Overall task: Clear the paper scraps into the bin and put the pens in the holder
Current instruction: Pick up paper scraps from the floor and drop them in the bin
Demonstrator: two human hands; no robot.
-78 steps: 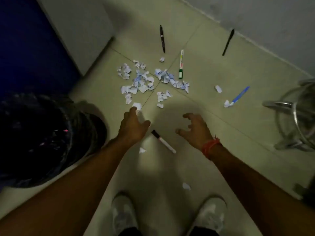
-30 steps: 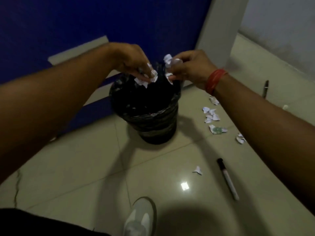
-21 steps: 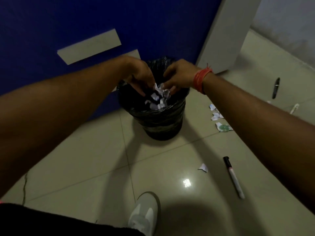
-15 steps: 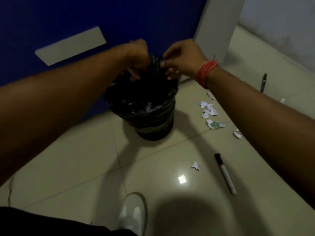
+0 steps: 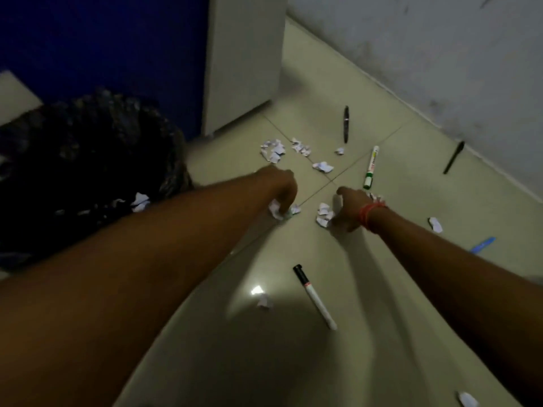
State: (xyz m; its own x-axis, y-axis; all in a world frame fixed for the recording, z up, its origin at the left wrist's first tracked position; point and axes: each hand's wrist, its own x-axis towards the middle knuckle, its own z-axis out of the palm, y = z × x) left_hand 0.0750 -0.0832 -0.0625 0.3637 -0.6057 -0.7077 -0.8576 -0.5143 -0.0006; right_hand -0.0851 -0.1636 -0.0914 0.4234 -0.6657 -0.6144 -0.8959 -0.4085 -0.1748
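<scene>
White paper scraps (image 5: 273, 149) lie scattered on the tiled floor. My left hand (image 5: 280, 188) is down on the floor, its fingers curled round a small clump of scraps (image 5: 277, 209). My right hand (image 5: 351, 205), with a red thread at the wrist, has its fingers curled over another clump of scraps (image 5: 324, 215). The black-lined bin (image 5: 88, 160) stands at the left, with scraps inside. Pens lie around: a white marker with a black cap (image 5: 314, 296) close to me, a green-capped marker (image 5: 370, 167), a black pen (image 5: 346, 123), another black pen (image 5: 454, 157) by the wall, and a blue pen (image 5: 483, 245).
A white cabinet (image 5: 244, 60) stands behind the scraps, a blue wall (image 5: 102, 42) behind the bin. A grey wall (image 5: 440, 54) runs along the right. Single scraps lie near me (image 5: 263, 301), at the right (image 5: 435, 224) and at the bottom right (image 5: 467, 400).
Both hands dropped their scraps into the bin, then left it and went back down to the floor. They now curl over new clumps of scraps.
</scene>
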